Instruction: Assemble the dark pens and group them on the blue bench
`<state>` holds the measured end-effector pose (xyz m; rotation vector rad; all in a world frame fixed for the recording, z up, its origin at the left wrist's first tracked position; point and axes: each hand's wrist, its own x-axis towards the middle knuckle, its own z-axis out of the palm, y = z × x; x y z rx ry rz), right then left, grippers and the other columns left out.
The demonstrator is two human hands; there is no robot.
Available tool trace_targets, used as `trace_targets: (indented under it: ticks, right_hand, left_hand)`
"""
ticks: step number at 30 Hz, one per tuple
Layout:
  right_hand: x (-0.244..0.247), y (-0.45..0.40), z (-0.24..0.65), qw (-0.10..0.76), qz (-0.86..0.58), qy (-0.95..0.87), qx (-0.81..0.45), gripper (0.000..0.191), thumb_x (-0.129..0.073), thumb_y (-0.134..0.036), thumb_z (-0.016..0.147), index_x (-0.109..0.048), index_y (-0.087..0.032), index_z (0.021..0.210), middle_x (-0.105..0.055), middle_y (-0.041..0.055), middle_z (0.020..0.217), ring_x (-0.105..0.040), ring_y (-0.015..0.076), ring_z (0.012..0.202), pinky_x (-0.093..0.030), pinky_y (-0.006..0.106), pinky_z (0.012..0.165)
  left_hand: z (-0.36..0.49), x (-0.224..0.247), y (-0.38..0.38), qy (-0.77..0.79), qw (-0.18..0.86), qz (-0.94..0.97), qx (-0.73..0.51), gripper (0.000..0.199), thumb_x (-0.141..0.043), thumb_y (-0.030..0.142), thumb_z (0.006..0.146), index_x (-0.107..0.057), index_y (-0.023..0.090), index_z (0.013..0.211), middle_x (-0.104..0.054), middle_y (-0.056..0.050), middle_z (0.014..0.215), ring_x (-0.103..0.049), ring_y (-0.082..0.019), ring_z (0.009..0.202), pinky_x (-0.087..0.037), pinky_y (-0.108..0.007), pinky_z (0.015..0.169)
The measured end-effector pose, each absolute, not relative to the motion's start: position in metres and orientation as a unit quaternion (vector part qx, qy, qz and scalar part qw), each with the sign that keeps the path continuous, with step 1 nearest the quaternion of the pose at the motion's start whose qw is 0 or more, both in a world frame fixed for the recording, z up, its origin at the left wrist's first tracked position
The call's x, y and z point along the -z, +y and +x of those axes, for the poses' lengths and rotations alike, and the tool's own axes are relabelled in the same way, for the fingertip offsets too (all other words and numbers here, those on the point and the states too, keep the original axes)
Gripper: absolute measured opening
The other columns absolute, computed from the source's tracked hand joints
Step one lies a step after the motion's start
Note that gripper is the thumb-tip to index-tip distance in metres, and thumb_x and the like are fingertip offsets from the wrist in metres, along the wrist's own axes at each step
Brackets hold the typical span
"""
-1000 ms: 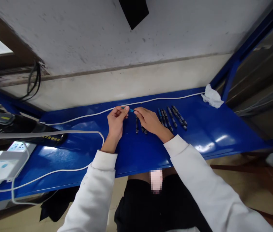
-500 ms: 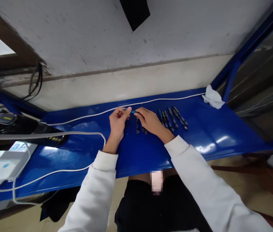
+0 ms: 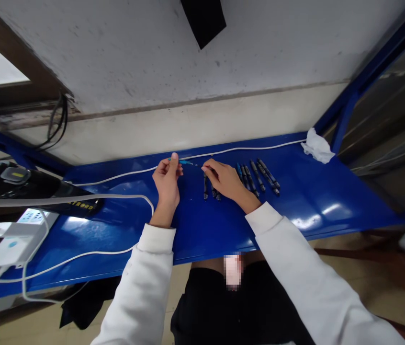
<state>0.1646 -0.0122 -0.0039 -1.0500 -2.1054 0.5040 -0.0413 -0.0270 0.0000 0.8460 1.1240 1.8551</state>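
Observation:
Pinched between the thumb and fingers of my left hand [image 3: 167, 181] is a blue pen part [image 3: 185, 162], its thin end pointing right. My right hand [image 3: 226, 180] is a short way to the right, thumb and fingers pressed together on something too small to make out. Dark pens [image 3: 205, 188] lie below and partly behind my right hand. Several more dark pens [image 3: 267, 176], one with a blue end, lie side by side on the blue table [image 3: 202, 230] to the right of that hand.
A white cable [image 3: 245, 147] runs along the table's back edge. Crumpled white tissue [image 3: 318, 145] lies at the back right. At the left are a white power strip [image 3: 32, 218] with plugs, looping cables and a black object [image 3: 37, 189] with yellow lettering.
My left hand has moved left, away from my right hand, with the blue part in it. A gap now shows between the hands, where they were joined at the blue pen.

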Motion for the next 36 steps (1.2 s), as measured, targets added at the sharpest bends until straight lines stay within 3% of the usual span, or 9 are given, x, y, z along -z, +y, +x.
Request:
trace_targets:
  ticks: [7,15,28,36]
  right_hand:
    - [0.008,-0.010,0.165,0.372,-0.409,-0.810,-0.198,0.029,-0.050,-0.047,0.123,-0.070,-0.027,0.116,-0.078,0.0033,0.096,-0.066,0.0219,0.078,-0.038,0.033,0.072]
    - [0.007,-0.010,0.166,0.378,-0.404,-0.810,-0.196,0.031,-0.049,-0.049,0.122,-0.070,-0.026,0.116,-0.075,0.0030,0.091,-0.065,0.0212,0.075,-0.038,0.032,0.071]
    - [0.004,-0.013,0.163,0.393,-0.398,-0.802,-0.208,0.028,-0.053,-0.046,0.121,-0.071,-0.025,0.114,-0.076,0.0026,0.092,-0.067,0.0213,0.079,-0.038,0.032,0.073]
    - [0.005,-0.013,0.163,0.376,-0.406,-0.807,-0.206,0.030,-0.051,-0.048,0.122,-0.071,-0.027,0.116,-0.079,0.0041,0.096,-0.071,0.0232,0.083,-0.042,0.033,0.075]
  left_hand:
    - [-0.060,0.000,-0.023,0.432,0.382,0.240,-0.781,0.043,-0.092,0.056,0.098,-0.070,0.022,0.086,-0.071,0.000,0.081,-0.066,-0.011,0.071,-0.052,-0.026,0.068]
    - [-0.054,-0.001,-0.024,0.421,0.408,0.223,-0.779,0.040,-0.094,0.054,0.096,-0.074,0.020,0.090,-0.071,0.000,0.082,-0.066,-0.010,0.072,-0.052,-0.024,0.068]
    - [-0.047,-0.001,-0.027,0.444,0.394,0.290,-0.751,0.049,-0.097,0.061,0.091,-0.069,0.021,0.081,-0.067,0.000,0.080,-0.063,-0.012,0.072,-0.052,-0.025,0.066]
    - [-0.041,-0.002,-0.029,0.451,0.393,0.326,-0.732,0.042,-0.094,0.057,0.095,-0.073,0.022,0.082,-0.068,0.000,0.078,-0.062,-0.012,0.071,-0.051,-0.025,0.067]
